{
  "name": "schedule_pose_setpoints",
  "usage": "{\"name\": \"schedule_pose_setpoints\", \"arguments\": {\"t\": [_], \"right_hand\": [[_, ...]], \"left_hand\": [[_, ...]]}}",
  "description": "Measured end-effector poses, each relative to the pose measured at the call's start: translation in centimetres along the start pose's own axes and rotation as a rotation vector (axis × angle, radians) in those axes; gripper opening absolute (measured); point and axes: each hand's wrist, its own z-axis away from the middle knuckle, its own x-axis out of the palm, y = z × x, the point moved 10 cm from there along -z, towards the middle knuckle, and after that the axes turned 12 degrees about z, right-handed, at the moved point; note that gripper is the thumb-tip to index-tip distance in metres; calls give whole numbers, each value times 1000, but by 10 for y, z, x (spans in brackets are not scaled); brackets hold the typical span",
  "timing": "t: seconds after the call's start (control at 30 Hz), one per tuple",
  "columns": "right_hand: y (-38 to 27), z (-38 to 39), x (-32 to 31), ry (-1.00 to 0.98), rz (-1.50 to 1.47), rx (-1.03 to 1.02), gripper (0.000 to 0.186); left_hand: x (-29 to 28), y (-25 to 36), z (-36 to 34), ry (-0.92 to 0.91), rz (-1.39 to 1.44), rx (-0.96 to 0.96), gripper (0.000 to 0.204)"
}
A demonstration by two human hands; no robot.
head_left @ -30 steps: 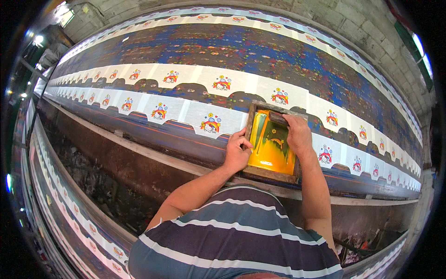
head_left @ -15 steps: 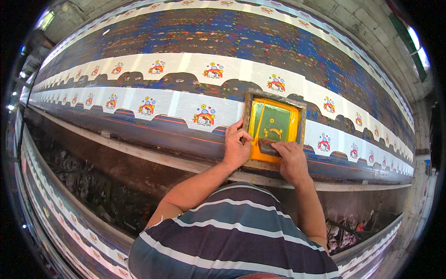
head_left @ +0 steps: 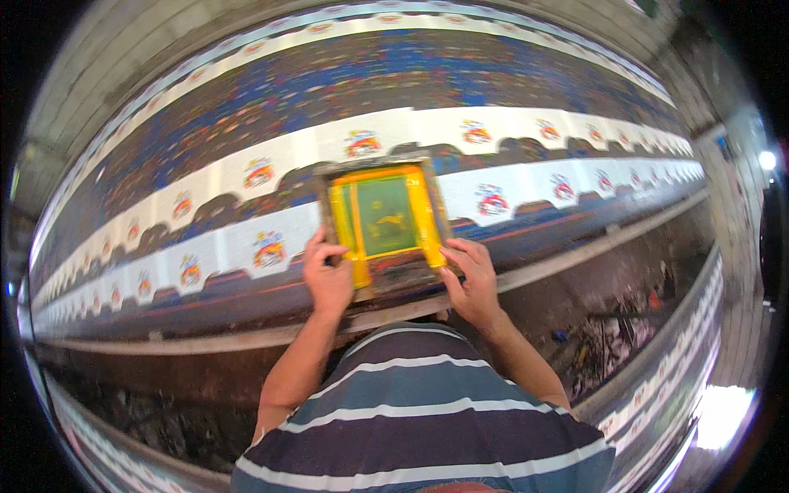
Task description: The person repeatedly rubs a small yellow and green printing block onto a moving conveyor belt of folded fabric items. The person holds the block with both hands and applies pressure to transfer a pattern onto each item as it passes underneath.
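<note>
A wooden-rimmed printing screen [head_left: 440, 197] with a yellow border and a greenish mesh window is in front of me, over the nearest row of white printed fabric pieces [head_left: 538, 182]. My left hand [head_left: 330, 278] grips its near left side, thumb toward the yellow border. My right hand [head_left: 472, 283] has hold of the near right corner, fingers bent over the rim. Between the hands, a dark squeegee [head_left: 401, 267] seems to lie inside the near end of the screen, blurred. Whether the screen touches the fabric, I cannot tell.
The long table [head_left: 271, 78] is dark, spotted with colourful paint. A second row of printed white pieces [head_left: 218, 171] runs behind the near one. A pale rail [head_left: 222, 341] edges the table, with a dark littered gap [head_left: 148, 411] below. More printed rows lie behind me at both sides.
My right hand has let go of the squeegee and taken the screen's right side. The view has swung, and the screen appears further left, with an uncovered print to its right.
</note>
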Motion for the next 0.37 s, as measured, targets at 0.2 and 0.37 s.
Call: {"name": "schedule_pose_setpoints", "arguments": {"t": [0.2, 0.37], "right_hand": [[103, 32, -21, 6, -325, 354, 40], [165, 38, -66, 58, -214, 236, 41]], "left_hand": [[69, 27, 11, 0, 182, -58, 23], [154, 39, 29, -34, 99, 0, 23]]}}
